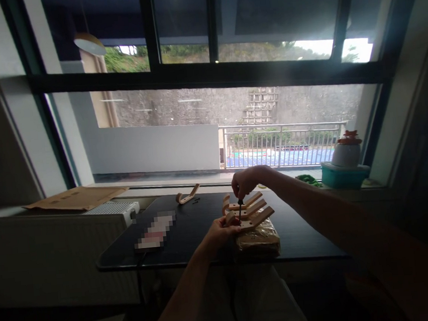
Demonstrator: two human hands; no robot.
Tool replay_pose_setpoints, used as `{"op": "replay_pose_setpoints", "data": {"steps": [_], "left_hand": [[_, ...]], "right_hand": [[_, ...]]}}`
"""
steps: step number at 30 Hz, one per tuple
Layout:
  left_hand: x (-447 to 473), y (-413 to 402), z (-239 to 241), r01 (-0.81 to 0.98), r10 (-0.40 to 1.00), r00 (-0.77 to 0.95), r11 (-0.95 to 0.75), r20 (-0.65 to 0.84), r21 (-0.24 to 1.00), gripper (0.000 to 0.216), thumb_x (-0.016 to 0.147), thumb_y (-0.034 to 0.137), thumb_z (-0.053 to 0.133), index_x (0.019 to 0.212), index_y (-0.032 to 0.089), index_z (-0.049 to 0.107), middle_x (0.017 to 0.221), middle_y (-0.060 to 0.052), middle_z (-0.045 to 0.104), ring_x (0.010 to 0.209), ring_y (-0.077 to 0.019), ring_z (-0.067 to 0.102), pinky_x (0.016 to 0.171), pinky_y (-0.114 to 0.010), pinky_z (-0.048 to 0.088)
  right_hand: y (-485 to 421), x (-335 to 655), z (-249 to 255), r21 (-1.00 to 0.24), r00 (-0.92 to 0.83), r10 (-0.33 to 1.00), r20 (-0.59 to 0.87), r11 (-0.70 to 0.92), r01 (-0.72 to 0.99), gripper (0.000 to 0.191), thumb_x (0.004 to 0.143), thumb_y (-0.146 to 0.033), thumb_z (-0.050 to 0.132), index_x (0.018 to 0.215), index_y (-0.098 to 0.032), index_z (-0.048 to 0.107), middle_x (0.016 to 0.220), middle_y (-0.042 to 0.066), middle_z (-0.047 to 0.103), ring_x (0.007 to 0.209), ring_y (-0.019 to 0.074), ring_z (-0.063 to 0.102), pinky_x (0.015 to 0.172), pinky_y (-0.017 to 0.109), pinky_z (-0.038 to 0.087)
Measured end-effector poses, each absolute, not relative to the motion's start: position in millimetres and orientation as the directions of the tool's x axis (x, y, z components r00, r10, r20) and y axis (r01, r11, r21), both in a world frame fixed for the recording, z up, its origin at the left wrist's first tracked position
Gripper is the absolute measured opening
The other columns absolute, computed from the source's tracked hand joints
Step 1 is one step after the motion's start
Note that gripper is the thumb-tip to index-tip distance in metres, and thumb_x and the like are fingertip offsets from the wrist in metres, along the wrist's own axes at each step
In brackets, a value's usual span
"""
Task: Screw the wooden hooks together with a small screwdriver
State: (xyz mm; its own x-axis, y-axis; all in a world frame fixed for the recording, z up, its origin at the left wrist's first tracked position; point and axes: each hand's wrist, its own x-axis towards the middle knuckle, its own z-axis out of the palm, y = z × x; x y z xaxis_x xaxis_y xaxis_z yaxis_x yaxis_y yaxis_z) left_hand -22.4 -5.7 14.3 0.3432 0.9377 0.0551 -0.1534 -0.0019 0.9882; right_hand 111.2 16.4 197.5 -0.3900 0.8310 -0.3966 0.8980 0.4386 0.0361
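In the head view, my right hand (248,178) is closed around the top of a screwdriver (240,210), which points straight down at a wooden hook (258,220). My left hand (220,231) pinches this nearest hook by its curled end. Two more wooden hooks (257,206) lie just behind it, side by side. All three rest on a brown block wrapped in clear plastic (259,245). The screwdriver's tip is hard to make out beside my left fingers. A loose wooden hook (190,195) lies farther back, with small dark screws (195,201) near it.
The dark table (207,253) stands by a window. A blurred-out pale oblong thing (155,230) lies on its left. Left of the table is a white radiator (92,226) with a brown envelope (77,197) on top. A teal box (344,175) stands on the right sill.
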Motion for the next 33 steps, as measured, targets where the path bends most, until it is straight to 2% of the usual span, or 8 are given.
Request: {"op": "replay_pose_setpoints", "data": {"steps": [6,9,16,22,26,29,33], "left_hand": [[-21.7,-9.5,19.8,-0.137,0.937,0.347,0.011,0.037,0.990,0.022,0.054,0.015,0.075,0.076,0.014,0.070,0.080,-0.005,0.071,0.082,-0.0230,0.064,0.081,-0.035,0.047],[-21.1,-8.4,18.3,-0.138,0.941,0.336,-0.003,0.049,0.990,0.020,0.056,0.013,0.073,0.076,0.014,0.070,0.077,-0.004,0.070,0.078,-0.0201,0.063,0.080,-0.033,0.047],[-19.8,-7.1,17.2,-0.137,0.947,0.320,0.011,0.033,0.991,0.022,0.054,0.012,0.072,0.077,0.013,0.070,0.078,-0.004,0.069,0.079,-0.0203,0.063,0.080,-0.033,0.046],[-20.4,-7.6,18.5,-0.132,0.949,0.314,0.014,0.029,0.991,0.021,0.054,0.012,0.071,0.075,0.014,0.070,0.077,-0.003,0.069,0.081,-0.0207,0.062,0.080,-0.032,0.046],[-21.1,-8.6,19.0,-0.132,0.942,0.332,-0.004,0.048,0.991,0.021,0.055,0.013,0.070,0.075,0.015,0.071,0.076,-0.003,0.069,0.077,-0.0201,0.062,0.078,-0.033,0.046],[-21.2,-8.1,18.5,-0.135,0.943,0.330,-0.010,0.055,0.991,0.023,0.053,0.014,0.071,0.077,0.014,0.070,0.078,-0.005,0.069,0.078,-0.0217,0.062,0.077,-0.033,0.046],[-21.0,-7.7,18.1,-0.130,0.947,0.318,0.000,0.042,0.991,0.024,0.052,0.015,0.072,0.077,0.013,0.069,0.076,-0.004,0.068,0.081,-0.0228,0.062,0.077,-0.033,0.045]], "right_hand": [[15.0,115.4,188.3,0.109,-0.367,0.870,-0.328,0.421,0.901,0.029,0.087,-0.039,0.055,0.098,-0.013,0.060,0.098,0.005,0.062,0.086,0.0171,0.060,0.075,0.036,0.050],[12.4,115.4,191.9,0.127,-0.349,0.872,-0.344,0.411,0.903,0.030,0.088,-0.040,0.054,0.097,-0.012,0.060,0.094,0.005,0.062,0.082,0.0160,0.060,0.073,0.035,0.050],[18.4,108.1,198.3,0.064,-0.392,0.834,-0.389,0.449,0.891,0.025,0.088,-0.030,0.055,0.107,-0.014,0.057,0.101,0.005,0.061,0.084,0.0156,0.060,0.071,0.034,0.052],[19.7,112.7,189.3,0.078,-0.371,0.861,-0.349,0.421,0.904,0.029,0.089,-0.035,0.053,0.109,-0.014,0.056,0.105,0.006,0.060,0.087,0.0171,0.060,0.074,0.036,0.051],[17.2,119.5,191.4,0.078,-0.360,0.867,-0.345,0.409,0.909,0.029,0.090,-0.038,0.051,0.104,-0.013,0.058,0.097,0.005,0.062,0.080,0.0152,0.061,0.070,0.034,0.051],[17.1,120.4,196.8,0.035,-0.399,0.840,-0.368,0.442,0.896,0.027,0.087,-0.037,0.056,0.101,-0.014,0.059,0.089,0.002,0.063,0.074,0.0127,0.060,0.066,0.029,0.050],[20.9,114.9,197.1,-0.004,-0.437,0.819,-0.373,0.470,0.883,0.025,0.083,-0.031,0.062,0.102,-0.015,0.060,0.088,0.000,0.063,0.075,0.0127,0.059,0.066,0.027,0.049]]}}
